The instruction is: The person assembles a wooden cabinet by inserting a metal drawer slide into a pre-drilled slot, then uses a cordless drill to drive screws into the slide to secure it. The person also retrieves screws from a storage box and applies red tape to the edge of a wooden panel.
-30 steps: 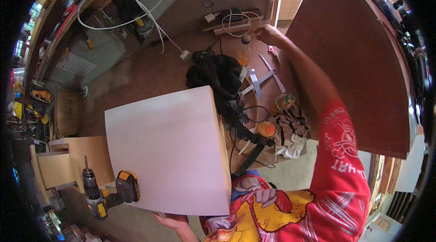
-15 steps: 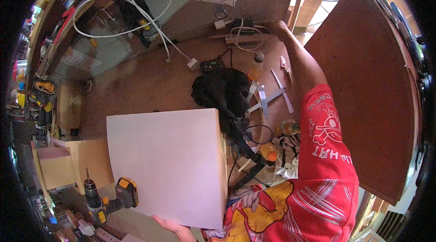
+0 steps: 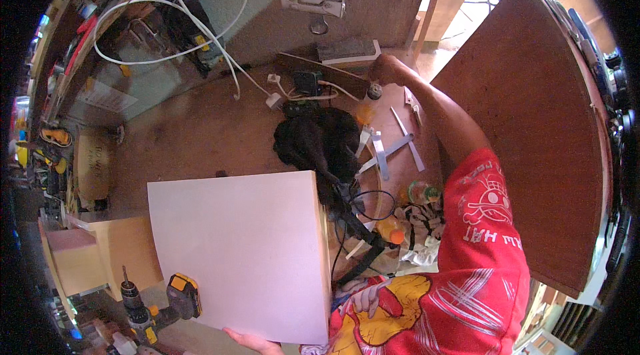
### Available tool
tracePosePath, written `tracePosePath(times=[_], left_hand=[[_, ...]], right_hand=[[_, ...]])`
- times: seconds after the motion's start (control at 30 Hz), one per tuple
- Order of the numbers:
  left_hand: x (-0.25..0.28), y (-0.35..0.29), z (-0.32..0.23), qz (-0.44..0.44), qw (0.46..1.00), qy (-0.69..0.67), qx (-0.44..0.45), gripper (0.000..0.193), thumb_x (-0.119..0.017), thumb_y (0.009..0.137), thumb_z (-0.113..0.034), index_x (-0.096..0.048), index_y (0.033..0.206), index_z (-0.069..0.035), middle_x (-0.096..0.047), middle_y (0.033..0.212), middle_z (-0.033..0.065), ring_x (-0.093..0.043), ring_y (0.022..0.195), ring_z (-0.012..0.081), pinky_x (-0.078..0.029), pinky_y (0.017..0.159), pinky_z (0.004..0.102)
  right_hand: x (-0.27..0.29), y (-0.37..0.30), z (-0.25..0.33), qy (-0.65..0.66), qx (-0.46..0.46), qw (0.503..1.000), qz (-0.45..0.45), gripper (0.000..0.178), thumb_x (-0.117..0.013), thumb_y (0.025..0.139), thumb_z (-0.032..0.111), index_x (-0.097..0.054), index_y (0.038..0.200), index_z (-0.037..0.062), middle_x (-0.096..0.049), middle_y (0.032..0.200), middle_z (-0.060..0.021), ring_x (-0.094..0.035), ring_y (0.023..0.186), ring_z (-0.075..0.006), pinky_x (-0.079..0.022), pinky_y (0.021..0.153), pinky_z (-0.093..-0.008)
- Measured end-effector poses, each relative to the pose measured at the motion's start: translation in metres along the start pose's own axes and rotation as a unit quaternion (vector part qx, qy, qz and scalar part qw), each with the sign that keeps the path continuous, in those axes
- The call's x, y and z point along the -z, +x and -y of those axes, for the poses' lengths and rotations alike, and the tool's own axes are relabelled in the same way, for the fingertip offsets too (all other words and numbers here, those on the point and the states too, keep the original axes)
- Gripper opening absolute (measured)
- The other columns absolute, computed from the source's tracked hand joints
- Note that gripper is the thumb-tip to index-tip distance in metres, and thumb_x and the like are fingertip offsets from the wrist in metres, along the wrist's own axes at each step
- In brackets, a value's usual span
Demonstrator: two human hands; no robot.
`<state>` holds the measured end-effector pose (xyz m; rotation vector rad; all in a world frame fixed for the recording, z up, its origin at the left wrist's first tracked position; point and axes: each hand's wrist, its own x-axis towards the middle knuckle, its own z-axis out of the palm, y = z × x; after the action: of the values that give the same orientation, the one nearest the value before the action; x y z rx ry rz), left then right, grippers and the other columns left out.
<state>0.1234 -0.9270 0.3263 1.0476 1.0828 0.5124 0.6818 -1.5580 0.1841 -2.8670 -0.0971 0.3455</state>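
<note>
- White panel (image 3: 240, 255): low in view, left hand (image 3: 252, 342) at its near edge; fingers mostly hidden, can't tell grip.
- Right hand (image 3: 389, 72): beside wood strip (image 3: 323, 72), far side of worktop (image 3: 180, 135); can't tell if holding.
- Risks: panel could tip if left hand slips; right hand could knock bottle (image 3: 365, 113).

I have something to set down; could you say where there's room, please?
The brown tabletop is mostly bare beyond the flat white panel, between the tan cardboard box and black fabric bundle; right of the bundle, flat grey strips and plastic bottles crowd it.
</note>
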Motion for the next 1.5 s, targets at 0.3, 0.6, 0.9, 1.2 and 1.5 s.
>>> tracePosePath(times=[0.3, 0.6, 0.9, 1.2, 1.5], left_hand=[[0.036, 0.007, 0.022, 0.061, 0.996, -0.031, -0.060, 0.069, -0.035, 0.110, -0.054, -0.048, 0.149, 0.001, -0.055, 0.150, 0.0150, -0.052, 0.136, 0.0332, -0.036, 0.120, 0.0471], [0.024, 0.027, 0.042, -0.011, 0.988, -0.144, -0.058, 0.058, -0.052, 0.106, -0.059, -0.051, 0.136, -0.009, -0.054, 0.131, 0.0042, -0.048, 0.125, 0.0196, -0.037, 0.113, 0.0382], [0.009, 0.001, 0.017, -0.055, 0.998, -0.014, -0.022, 0.057, -0.053, 0.106, -0.060, -0.042, 0.134, -0.011, -0.051, 0.124, 0.0039, -0.049, 0.118, 0.0189, -0.039, 0.108, 0.0385], [0.125, 0.056, -0.089, -0.143, 0.976, -0.142, -0.079, 0.032, -0.054, 0.104, -0.043, -0.054, 0.121, -0.017, -0.055, 0.109, -0.0007, -0.051, 0.100, 0.0145, -0.041, 0.090, 0.0363], [0.060, 0.123, -0.294, 0.092, 0.872, -0.024, -0.479, 0.021, -0.067, 0.101, -0.014, -0.058, 0.117, -0.003, -0.060, 0.109, 0.0043, -0.057, 0.103, 0.0152, -0.045, 0.096, 0.0307]], right_hand=[[0.047, 0.037, 0.113, 0.066, 0.120, 0.981, -0.134, 0.074, -0.088, 0.076, 0.033, -0.061, 0.137, 0.0003, -0.069, 0.131, -0.0239, -0.066, 0.122, -0.0390, -0.052, 0.105, -0.0487], [0.040, 0.001, 0.073, 0.013, 0.058, 0.995, -0.086, 0.076, -0.088, 0.074, 0.028, -0.060, 0.139, -0.0003, -0.069, 0.131, -0.0211, -0.067, 0.121, -0.0342, -0.052, 0.106, -0.0460], [0.115, -0.168, 0.075, -0.003, -0.005, 0.992, -0.127, 0.078, -0.087, 0.072, 0.023, -0.059, 0.140, -0.0009, -0.070, 0.131, -0.0182, -0.067, 0.119, -0.0295, -0.052, 0.106, -0.0433], [0.231, -0.398, 0.292, 0.061, 0.099, 0.969, -0.217, 0.080, -0.087, 0.071, 0.017, -0.057, 0.142, -0.0015, -0.070, 0.131, -0.0154, -0.068, 0.118, -0.0247, -0.052, 0.106, -0.0406], [0.224, -0.343, 0.711, 0.366, 0.453, 0.813, -0.031, 0.075, -0.092, 0.068, 0.014, -0.060, 0.135, 0.0015, -0.074, 0.118, -0.0150, -0.072, 0.110, -0.0242, -0.058, 0.098, -0.0399]])
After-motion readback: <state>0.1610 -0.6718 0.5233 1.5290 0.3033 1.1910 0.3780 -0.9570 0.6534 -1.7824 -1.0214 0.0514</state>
